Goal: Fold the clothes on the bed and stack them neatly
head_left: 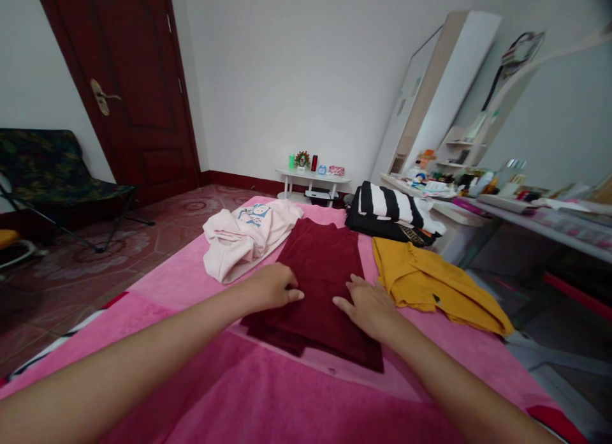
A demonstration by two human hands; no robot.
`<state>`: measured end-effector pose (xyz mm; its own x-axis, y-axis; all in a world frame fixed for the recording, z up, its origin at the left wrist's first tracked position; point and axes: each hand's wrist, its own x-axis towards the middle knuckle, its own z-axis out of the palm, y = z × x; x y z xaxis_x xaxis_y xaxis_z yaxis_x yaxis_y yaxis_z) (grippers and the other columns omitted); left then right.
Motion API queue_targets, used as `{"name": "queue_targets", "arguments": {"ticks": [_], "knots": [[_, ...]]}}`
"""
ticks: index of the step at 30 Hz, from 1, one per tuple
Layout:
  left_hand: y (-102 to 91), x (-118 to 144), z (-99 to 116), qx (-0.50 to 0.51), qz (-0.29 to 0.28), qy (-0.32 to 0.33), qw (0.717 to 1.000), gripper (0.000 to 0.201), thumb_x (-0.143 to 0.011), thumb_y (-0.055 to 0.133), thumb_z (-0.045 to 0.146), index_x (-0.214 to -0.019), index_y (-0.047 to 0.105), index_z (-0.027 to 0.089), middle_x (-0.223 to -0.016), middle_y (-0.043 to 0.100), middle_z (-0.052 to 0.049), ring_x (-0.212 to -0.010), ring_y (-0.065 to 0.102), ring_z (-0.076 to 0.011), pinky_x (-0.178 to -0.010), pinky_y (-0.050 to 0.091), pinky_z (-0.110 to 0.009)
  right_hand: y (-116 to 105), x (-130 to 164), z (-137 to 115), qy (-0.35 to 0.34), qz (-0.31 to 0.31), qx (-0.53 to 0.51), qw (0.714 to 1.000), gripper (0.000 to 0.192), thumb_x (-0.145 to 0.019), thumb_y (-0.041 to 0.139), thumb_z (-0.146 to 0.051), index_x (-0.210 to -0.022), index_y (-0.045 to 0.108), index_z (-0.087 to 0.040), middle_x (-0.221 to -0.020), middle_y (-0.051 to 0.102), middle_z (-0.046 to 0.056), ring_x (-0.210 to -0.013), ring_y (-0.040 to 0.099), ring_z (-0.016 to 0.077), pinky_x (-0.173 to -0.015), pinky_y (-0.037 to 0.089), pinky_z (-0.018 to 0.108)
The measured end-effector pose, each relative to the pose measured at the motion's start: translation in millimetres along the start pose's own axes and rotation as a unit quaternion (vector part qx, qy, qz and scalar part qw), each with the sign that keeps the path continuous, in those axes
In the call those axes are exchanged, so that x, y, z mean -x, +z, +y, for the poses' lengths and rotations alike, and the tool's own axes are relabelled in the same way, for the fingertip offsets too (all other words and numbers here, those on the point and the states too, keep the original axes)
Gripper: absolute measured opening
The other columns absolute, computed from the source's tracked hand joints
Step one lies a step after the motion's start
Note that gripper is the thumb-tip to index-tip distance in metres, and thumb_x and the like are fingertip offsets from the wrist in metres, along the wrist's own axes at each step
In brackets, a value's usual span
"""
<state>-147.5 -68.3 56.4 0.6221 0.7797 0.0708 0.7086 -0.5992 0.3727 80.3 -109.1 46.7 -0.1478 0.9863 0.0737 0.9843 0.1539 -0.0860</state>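
Note:
A dark red garment (322, 265), folded into a long panel, lies flat on the pink bedspread (215, 393). Its near edge shows more than one layer, slightly uneven. My left hand (275, 288) rests on its left side, thumb apart from the fingers. On its right side lies my right hand (368, 303), fingers spread, touching the cloth. Left of the garment is a loosely bunched pale pink top (239, 240) with a blue print. To the right spreads a mustard yellow garment (430, 281), partly folded.
Behind the yellow garment sits a stack of folded black and striped clothes (392, 208). A cluttered dressing table (459, 208) stands along the right side. A small white table (310, 174) is by the far wall. At left are a camouflage folding chair (52, 170) and a dark red door (129, 67).

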Motion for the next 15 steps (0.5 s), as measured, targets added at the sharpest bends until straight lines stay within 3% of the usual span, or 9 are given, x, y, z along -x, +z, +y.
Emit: {"name": "queue_targets", "arguments": {"ticks": [2, 4, 9, 15], "knots": [[0.8, -21.9, 8.3, -0.002, 0.073, 0.022, 0.997, 0.033, -0.087, 0.048, 0.033, -0.110, 0.066, 0.020, -0.115, 0.066, -0.010, -0.110, 0.059, -0.0237, -0.096, 0.041, -0.034, -3.7, -15.5, -9.5, -0.025, 0.054, -0.024, 0.998, 0.055, -0.089, 0.041, -0.042, -0.130, 0.051, -0.008, -0.143, 0.039, 0.019, -0.132, 0.036, 0.0304, -0.110, 0.017, 0.052], [13.3, -43.1, 12.2, -0.022, 0.115, 0.030, 0.993, 0.039, -0.091, 0.039, 0.030, -0.123, 0.058, 0.018, -0.131, 0.055, -0.012, -0.122, 0.049, -0.0237, -0.103, 0.035, -0.038, 5.8, -32.3, -14.0, -0.058, 0.081, -0.058, 0.993, 0.054, -0.091, 0.036, -0.036, -0.140, 0.039, -0.013, -0.148, 0.032, 0.013, -0.137, 0.028, 0.0231, -0.112, 0.016, 0.045], [55.2, -70.1, -10.3, -0.045, 0.067, -0.058, 0.995, 0.058, -0.093, 0.024, 0.054, -0.142, 0.036, 0.024, -0.151, 0.028, -0.009, -0.140, 0.022, -0.0266, -0.111, 0.019, -0.049, 50.5, -58.0, 2.1, -0.003, 0.000, -0.083, 0.997, 0.070, -0.090, 0.032, -0.056, -0.146, 0.024, -0.015, -0.154, 0.019, 0.009, -0.141, 0.015, 0.0224, -0.113, 0.014, 0.043], [64.2, -70.5, -33.9, -0.042, 0.095, -0.143, 0.984, 0.065, -0.091, 0.021, 0.060, -0.141, 0.037, 0.022, -0.150, 0.030, -0.010, -0.139, 0.023, -0.0287, -0.110, 0.019, -0.049, 57.7, -60.5, 15.3, 0.072, 0.010, -0.096, 0.993, 0.077, -0.089, 0.013, -0.064, -0.146, 0.026, -0.013, -0.154, 0.019, 0.008, -0.142, 0.011, 0.0223, -0.112, 0.011, 0.045]]}}
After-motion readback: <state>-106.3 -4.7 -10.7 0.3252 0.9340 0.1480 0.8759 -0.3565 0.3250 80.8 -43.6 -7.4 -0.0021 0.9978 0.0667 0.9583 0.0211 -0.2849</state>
